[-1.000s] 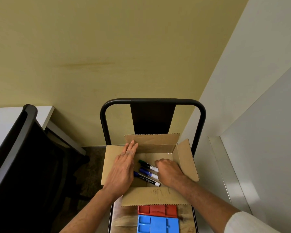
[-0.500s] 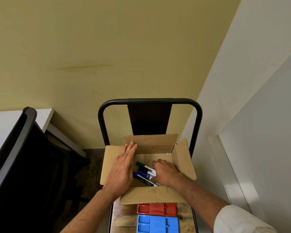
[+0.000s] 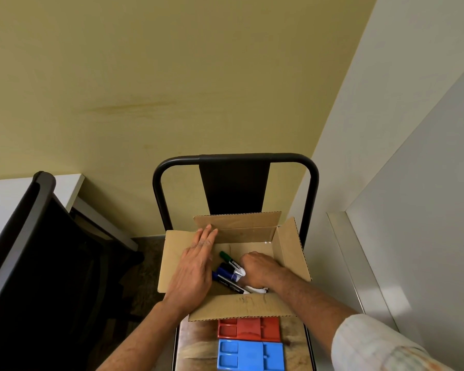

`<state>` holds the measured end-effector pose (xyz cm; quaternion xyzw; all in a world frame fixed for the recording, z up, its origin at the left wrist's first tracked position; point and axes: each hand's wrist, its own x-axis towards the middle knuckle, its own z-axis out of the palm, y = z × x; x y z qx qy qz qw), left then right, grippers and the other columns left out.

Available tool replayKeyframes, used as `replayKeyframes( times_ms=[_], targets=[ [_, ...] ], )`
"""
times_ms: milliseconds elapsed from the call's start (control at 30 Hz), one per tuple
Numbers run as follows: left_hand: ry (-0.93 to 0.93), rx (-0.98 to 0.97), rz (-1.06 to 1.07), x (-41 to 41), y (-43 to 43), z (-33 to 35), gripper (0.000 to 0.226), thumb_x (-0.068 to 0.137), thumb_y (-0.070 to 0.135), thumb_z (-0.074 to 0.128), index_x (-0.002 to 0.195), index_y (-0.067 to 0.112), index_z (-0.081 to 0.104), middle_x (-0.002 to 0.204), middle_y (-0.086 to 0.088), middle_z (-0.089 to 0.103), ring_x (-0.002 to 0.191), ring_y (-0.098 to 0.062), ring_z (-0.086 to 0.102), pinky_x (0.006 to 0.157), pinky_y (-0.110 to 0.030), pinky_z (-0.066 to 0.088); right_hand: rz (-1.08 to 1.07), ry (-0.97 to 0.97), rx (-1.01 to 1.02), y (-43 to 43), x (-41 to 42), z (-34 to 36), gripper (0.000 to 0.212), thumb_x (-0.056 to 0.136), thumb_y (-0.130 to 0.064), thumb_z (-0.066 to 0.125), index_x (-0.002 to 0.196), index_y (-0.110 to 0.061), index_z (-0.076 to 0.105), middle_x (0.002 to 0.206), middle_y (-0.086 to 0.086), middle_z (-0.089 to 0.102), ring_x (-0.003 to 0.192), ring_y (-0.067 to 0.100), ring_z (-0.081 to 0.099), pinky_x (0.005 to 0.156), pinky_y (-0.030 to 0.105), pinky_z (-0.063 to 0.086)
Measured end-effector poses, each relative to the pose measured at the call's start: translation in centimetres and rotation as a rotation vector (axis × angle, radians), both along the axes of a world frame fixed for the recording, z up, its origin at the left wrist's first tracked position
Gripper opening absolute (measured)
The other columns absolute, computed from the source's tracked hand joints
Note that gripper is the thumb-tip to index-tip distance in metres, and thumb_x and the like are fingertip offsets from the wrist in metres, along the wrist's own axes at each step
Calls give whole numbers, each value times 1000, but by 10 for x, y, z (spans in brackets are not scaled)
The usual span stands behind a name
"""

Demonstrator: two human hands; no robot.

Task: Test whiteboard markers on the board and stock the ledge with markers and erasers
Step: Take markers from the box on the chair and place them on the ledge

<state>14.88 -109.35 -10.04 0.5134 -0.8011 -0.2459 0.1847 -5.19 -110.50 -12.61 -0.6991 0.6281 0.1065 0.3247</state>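
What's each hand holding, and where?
Right hand grips the green marker and blue marker by their white barrel ends. Left hand rests flat on the cardboard box, holding nothing.

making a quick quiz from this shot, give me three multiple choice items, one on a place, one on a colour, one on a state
1. Where does the cardboard box stand?
A) on the floor
B) on the chair seat
C) on the white desk

2. What colour is the cap of the farthest marker in the box?
A) green
B) red
C) yellow

3. How is the left hand?
A) gripping a marker
B) holding an eraser
C) lying flat on the box's left flap

1 B: the box sits on the seat, before the backrest.
2 A: the green-capped marker lies beyond the blue-capped markers.
3 C: its fingers lie straight across the flap.
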Motion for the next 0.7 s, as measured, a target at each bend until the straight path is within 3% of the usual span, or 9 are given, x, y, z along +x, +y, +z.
replayKeyframes(
  times_ms=[200,500,700],
  targets=[
    [-3,25,-5,-1,1,1,66,102,16,39,161,26,12,169,10,2,155,-6,-3,126,-45,17,-13,1,1,1,2,-1,26,86,-28,73,104,-16,60,94,2,57,84,21,59,66,32,45],
    [-4,35,-8,0,1,1,64,104,19,38,161,28,11,169,11,1,155,-5,-4,127,-44,15,-62,-13,8,4,6,0,24,87,-29,73,103,-15,61,94,3,59,84,21,58,66,32,45],
    [-4,22,-3,-1,1,3,63,105,12,41,161,26,14,169,10,4,155,-4,-3,126,-41,15,-48,-27,53,6,1,2,22,89,-31,69,87,-18,51,86,2,55,80,22,58,63,32,43]
  ],
)
